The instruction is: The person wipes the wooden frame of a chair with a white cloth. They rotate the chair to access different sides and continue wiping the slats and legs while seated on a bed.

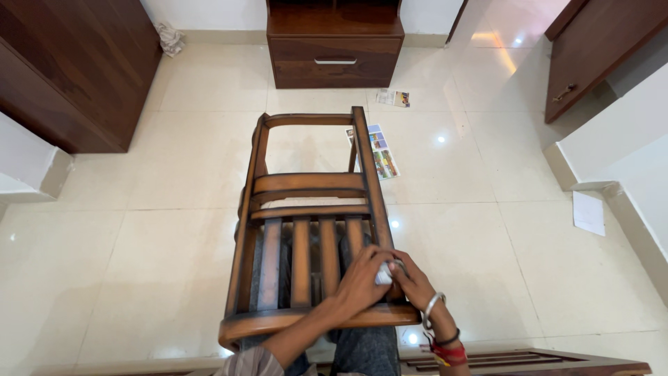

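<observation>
Apparently both hands (390,278) on chair (306,230) (cloth?)

left sleeve (247,362): striped | right wrist (440,317): silver bangle, red threads

Hands (386,278) on wooden chair (309,230), perhaps polishing.
</observation>
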